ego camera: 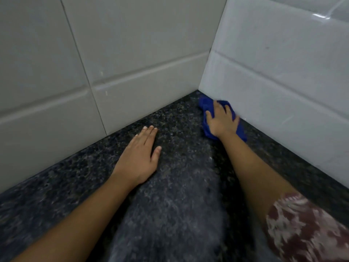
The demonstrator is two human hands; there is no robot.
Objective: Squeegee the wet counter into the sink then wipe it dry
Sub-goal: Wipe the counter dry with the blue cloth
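A dark speckled granite counter runs into a tiled corner. My right hand presses a blue cloth flat on the counter, close to the corner and against the right wall. The cloth shows around my fingers and below my palm. My left hand lies flat on the counter to the left, fingers together, holding nothing. A paler streaky band runs down the counter between my arms. No squeegee or sink is in view.
White tiled walls stand at the back left and at the right, meeting at the corner. A patterned maroon and white sleeve covers my right upper arm.
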